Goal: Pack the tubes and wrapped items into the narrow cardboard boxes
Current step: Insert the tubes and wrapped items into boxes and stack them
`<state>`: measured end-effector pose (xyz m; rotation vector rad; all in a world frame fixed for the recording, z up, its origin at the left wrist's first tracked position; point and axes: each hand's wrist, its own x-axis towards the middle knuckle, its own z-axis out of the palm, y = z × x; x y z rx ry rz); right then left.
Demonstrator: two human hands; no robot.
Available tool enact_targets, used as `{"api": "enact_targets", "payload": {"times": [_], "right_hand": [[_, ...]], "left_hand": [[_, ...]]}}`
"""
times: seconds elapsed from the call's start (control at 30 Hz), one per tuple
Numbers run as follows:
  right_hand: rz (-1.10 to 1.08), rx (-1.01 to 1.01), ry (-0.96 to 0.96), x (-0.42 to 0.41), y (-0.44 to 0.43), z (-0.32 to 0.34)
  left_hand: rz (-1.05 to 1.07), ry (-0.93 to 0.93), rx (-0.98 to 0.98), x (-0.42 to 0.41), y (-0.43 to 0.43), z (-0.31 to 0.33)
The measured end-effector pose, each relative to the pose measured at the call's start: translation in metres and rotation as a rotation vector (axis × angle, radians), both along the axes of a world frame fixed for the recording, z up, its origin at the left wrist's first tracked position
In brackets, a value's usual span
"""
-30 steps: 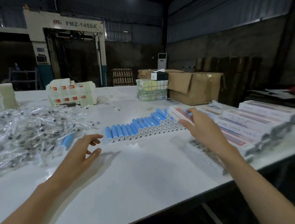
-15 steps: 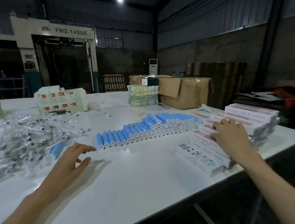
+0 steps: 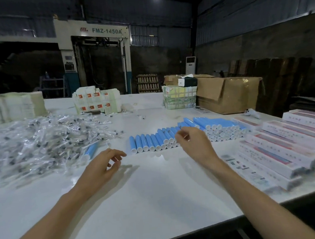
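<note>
Tubes (image 3: 173, 137) lined up between wrapped items (image 3: 31, 147) and boxes (image 3: 279, 146).
Left hand (image 3: 103, 168) loose, empty; right hand (image 3: 195, 144) loosely curled above the row, gripping nothing. Likely light, smooth, prone to rolling; best pinched mid-barrel.

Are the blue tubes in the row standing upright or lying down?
Lying down: the blue tubes lie side by side on the white table, white caps toward the camera.

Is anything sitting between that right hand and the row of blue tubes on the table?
Nothing visible does. The right hand hangs right at the row of blue tubes, overlapping its middle in this view. The narrow boxes lie just right of the tubes on the table, with nothing visible between them.
</note>
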<state>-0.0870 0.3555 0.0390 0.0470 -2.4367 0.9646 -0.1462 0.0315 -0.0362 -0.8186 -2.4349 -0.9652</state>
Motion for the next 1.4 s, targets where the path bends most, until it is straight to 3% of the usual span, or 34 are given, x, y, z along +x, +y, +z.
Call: {"api": "enact_targets", "payload": {"times": [0.07,0.17,0.3,0.5,0.67,0.83,0.97,1.13,1.4], "right_hand": [[0.194,-0.285,-0.027,-0.028,-0.047,-0.006],[0.298,-0.599,-0.116,-0.063,-0.111,-0.020],[0.288,-0.758,-0.166,-0.091,-0.157,-0.057],[0.372,-0.733,-0.233,-0.113,-0.153,-0.088],[0.410,-0.816,-0.223,-0.124,-0.153,-0.094],[0.439,-0.814,-0.228,-0.131,-0.158,-0.099],[0.449,-0.779,-0.228,-0.131,-0.160,-0.100],[0.453,-0.778,-0.222,-0.131,-0.159,-0.100],[0.468,-0.748,-0.219,-0.126,-0.158,-0.097]], "left_hand": [[0.062,-0.040,0.024,0.003,0.000,0.004],[0.154,-0.062,0.002,0.010,0.000,0.008],[0.257,-0.069,-0.067,0.013,-0.001,0.010],[0.478,-0.017,-0.165,0.005,-0.015,0.020],[0.740,-0.037,-0.226,0.008,-0.082,0.037],[1.196,-0.062,-0.516,0.037,-0.190,0.043],[1.465,-0.012,-0.619,0.066,-0.267,0.053],[1.505,-0.050,-0.743,0.085,-0.322,0.058],[1.429,0.020,-0.858,0.092,-0.314,0.072]]}}
